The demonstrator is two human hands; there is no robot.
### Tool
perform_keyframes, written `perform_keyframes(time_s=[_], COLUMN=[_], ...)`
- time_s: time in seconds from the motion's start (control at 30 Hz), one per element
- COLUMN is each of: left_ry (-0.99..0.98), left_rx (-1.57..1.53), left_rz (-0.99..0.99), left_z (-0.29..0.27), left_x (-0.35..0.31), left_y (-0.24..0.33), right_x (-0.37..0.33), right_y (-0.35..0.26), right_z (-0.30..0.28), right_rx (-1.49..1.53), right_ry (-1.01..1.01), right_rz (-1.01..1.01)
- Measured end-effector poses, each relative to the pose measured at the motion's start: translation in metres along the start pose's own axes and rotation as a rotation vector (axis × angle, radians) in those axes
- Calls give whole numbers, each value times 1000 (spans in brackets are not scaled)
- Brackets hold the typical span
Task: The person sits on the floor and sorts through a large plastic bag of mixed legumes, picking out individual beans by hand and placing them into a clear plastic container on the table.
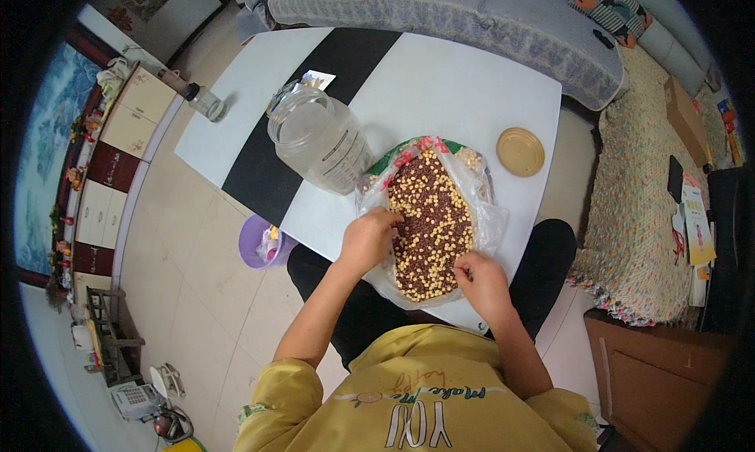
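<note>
A white worktop (440, 82) with a broad black stripe carries everything here. Near its front edge lies a round tray (409, 291) wrapped in a crinkled clear plastic bag (491, 216), and on it spreads a flat layer of mixed beans (431, 216), small pale yellow ones scattered among dark reddish-brown ones. Just behind the tray to the left stands a large clear plastic jar (318, 137), ribbed, open at the top and tilted in the fisheye view. To the right of the tray, apart from it, a round golden lid (521, 152) lies flat. At the far left edge of the worktop stands a small clear glass (208, 104).

Below the worktop's left edge a purple bin (259, 244) sits on the pale tiled floor. A grey sofa (472, 20) runs along the far side, and a knobbly woven rug (637, 216) covers the floor on the right.

The left hand (368, 238) rests on the tray's left rim, fingers curled together with the tips touching the beans. The right hand (481, 281) sits at the tray's lower right rim, fingers bent and drawn together at the beans; whether they pinch any bean cannot be told. Both forearms come up from yellow sleeves, elbows spread wide.
</note>
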State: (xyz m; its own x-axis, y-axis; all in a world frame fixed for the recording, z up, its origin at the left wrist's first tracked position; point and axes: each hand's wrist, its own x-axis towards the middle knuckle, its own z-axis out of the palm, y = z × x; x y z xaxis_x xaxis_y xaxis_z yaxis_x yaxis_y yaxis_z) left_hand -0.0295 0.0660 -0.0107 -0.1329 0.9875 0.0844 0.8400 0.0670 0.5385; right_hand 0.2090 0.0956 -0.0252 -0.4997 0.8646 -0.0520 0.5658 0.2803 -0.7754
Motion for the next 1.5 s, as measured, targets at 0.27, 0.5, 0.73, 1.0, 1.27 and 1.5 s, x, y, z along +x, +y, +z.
perform_keyframes(time_s=[0.27,0.5,0.73,1.0,1.27,1.5], left_ry=[-42,5,6,128,202,294], left_rx=[20,-29,15,33,-179,-322], left_rz=[-21,51,38,112,6,-80], left_z=[22,53,67,77,47,34], left_x=[20,64,72,68,37,-4], left_y=[12,39,36,34,36,27], right_x=[-2,-3,-6,-6,-5,-3], right_y=[5,-1,4,0,8,5], right_z=[4,1,-2,-3,-6,-13], right_rx=[-16,-35,-41,-16,-30,-66], right_ry=[8,-15,-4,7,-42,-85], right_rz=[-9,-4,24,6,-16,-23])
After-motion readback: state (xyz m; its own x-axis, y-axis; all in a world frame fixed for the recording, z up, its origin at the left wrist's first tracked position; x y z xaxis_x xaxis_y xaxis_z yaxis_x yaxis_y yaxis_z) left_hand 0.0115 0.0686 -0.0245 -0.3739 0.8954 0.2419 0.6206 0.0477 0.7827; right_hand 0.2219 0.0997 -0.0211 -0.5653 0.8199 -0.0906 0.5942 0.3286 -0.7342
